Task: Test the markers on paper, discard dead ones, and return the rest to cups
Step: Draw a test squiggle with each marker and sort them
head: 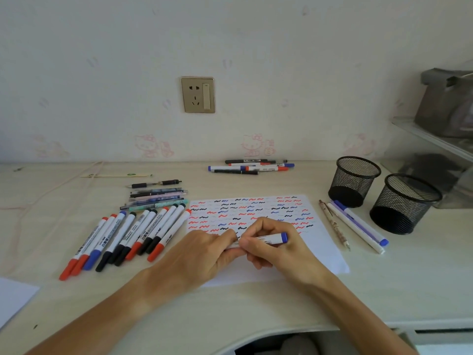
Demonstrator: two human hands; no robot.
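Pale wood-grain counter [256, 303], matte, curved cut-out at near edge. Paper [322, 242] flat at centre, covered w/ rows of red, blue, black squiggles. Both hands over paper's near half: left hand [202, 254] palm down, fingers curled, pinching marker [268, 238] at its hidden end; right hand [276, 242] wrapped round white barrel, blue end sticking out right. Marker lies approx level, just above paper. Left of paper: fanned row of markers [122, 239], white barrels, red/blue/black caps, print reads "WHITEBOARD". Slim pens [156, 198] stacked behind them. Small marker pile [250, 166] at far edge. Two black wire-mesh cups [354, 180] toward right edge, round, upright; three pens [355, 226] betw. cups & paper.
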